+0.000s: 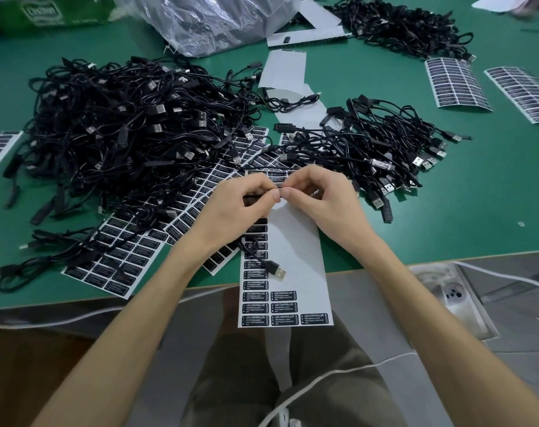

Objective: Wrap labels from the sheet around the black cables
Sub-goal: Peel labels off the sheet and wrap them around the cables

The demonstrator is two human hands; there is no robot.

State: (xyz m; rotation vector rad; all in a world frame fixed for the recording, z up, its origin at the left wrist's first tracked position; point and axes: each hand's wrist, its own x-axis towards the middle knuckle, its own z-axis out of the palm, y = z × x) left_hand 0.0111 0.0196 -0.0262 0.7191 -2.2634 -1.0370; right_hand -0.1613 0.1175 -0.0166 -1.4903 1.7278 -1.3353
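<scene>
A green-topped table (477,195) spread from nine to three o'clock under soft, even light. Grey floor (369,303) showed at five o'clock, a brown patch (21,380) at eight.

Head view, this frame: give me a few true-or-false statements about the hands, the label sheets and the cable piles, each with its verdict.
1. The left hand and the right hand meet fingertip to fingertip, pinching a black cable. True.
2. The label sheet under the hands is full of labels. False: most of it is bare backing, and labels remain only down its left side and along the bottom.
3. A USB plug lies on that sheet. True.
4. The larger cable pile is on the person's right. False: the large pile is on the left and the small pile is on the right.
5. The table is green. True.
</scene>
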